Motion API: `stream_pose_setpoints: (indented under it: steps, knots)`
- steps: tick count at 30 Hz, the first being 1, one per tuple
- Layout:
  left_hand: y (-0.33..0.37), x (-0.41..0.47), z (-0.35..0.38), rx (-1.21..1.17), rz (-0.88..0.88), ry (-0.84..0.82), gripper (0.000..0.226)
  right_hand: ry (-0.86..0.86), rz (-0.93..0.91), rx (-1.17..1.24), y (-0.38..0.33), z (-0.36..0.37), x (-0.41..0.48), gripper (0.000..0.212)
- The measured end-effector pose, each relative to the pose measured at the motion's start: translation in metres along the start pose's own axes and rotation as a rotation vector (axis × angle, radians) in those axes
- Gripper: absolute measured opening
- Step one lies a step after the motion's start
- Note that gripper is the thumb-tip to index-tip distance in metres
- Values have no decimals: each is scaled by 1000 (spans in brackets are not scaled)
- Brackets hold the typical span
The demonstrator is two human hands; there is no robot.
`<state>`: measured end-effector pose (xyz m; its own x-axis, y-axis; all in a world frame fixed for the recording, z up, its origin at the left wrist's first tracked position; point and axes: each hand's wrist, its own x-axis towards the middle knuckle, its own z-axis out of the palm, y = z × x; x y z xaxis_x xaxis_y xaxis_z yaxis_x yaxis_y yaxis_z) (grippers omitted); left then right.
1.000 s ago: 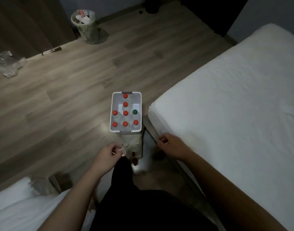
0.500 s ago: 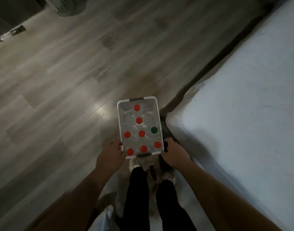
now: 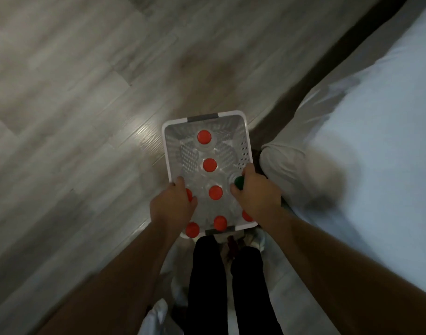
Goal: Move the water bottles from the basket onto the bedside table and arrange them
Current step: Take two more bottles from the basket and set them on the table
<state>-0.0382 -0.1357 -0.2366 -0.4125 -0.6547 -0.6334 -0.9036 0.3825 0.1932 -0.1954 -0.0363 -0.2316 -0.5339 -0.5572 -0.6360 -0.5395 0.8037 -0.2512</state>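
Basket [image 3: 166, 151] of blurred bottles [image 3: 209, 164], right hand [image 3: 258, 193] curled round green-capped bottle [image 3: 238, 182], left hand [image 3: 172, 205] half-hiding red cap [image 3: 189, 194], grip unclear

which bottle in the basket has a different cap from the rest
The green-capped bottle by the right wall of the basket, with the right hand curled round its top. Every other cap in view is red.

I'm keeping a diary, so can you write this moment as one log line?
stage: both hands in basket beside bed | left hand: over red-capped bottle, grip unclear | right hand: curled round green-capped bottle
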Motion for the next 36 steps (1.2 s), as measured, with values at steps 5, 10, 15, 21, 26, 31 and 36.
stream_pose_setpoints:
  steps: [5,10,15,21,26,31,36]
  knots:
    - [7,8,1,-12,-34,15,40,-11,-39,-66,1,6,9,46]
    - [9,5,8,-26,-57,67,31,28,-88,-54,8,8,11,41]
    - [9,-1,-4,64,29,94,31,60,-128,-45,10,-4,5,36]
    - [20,-33,-51,126,46,143,38,17,-181,-74,-1,-47,-28,42]
    - [36,-100,-101,140,-19,148,33,96,-184,-94,-8,-101,-95,41]
    - [57,-190,-159,70,9,241,33,108,-193,8,-17,-159,-187,34]
    - [55,-258,-191,-93,124,310,26,278,-80,240,-16,-192,-279,33]
